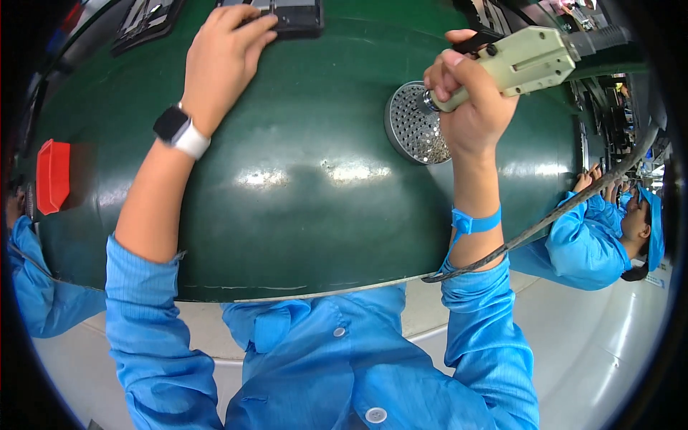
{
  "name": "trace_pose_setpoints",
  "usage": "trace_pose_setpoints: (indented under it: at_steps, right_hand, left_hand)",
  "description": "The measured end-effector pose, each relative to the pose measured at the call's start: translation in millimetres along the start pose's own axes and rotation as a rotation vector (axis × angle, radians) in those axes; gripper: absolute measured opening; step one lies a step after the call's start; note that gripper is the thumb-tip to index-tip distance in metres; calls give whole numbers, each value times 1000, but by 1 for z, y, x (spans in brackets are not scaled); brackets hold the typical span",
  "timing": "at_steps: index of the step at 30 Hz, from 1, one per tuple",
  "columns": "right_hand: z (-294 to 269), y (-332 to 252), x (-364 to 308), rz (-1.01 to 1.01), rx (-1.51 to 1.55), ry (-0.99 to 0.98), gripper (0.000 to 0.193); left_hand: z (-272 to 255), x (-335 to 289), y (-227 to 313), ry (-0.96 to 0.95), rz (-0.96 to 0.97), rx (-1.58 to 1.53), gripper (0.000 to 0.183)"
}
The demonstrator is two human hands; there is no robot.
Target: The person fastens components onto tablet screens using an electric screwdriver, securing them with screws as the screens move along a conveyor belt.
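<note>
A dark green table [287, 229] (two reflections [355, 170] gleam on it) carries a black device [304, 29] at the fingers of the left hand [226, 54], a second device [147, 21] left of that hand, a red tray [54, 175] farther left, and a perforated round container [403, 115] beside the grip of the right hand [473, 82].

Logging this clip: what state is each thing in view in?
Left hand: fingers at the black case, grip unclear.
Right hand: closed around the electric screwdriver.
Perforated round tray: small metal pieces toward its near side.
Electric screwdriver: tilted, nose over the tray; power unclear.
Black case: partly out of frame.
Red bin: on the green table, contents unclear.
Smartwatch: worn, screen dark.
Blue wrist strap: fastened.
</note>
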State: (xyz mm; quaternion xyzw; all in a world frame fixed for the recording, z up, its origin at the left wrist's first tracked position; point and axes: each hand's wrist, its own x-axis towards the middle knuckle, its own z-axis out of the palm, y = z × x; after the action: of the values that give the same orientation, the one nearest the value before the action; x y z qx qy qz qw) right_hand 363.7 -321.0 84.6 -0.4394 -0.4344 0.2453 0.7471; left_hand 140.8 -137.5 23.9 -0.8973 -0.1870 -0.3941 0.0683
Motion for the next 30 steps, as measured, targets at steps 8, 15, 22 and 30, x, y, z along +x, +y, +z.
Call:
trace_pose_setpoints:
  at_steps: [8, 15, 22, 30]
  right_hand:
    - [9, 14, -5, 65, -141, 49, 22]
    - [8, 20, -2, 59, -89, 50, 20]
    - [5, 21, -1, 66, -93, 76, 18]
    - [-4, 32, -6, 93, 118, 135, 41]
  left_hand:
    - [30, 10, -46, 22, -116, 73, 35]
    - [-46, -34, -219, -255, -709, 469, 65]
    - [-57, -45, -290, -305, -1396, -74, 92]
    - [-64, -39, -279, 22, -1800, -721, 38]
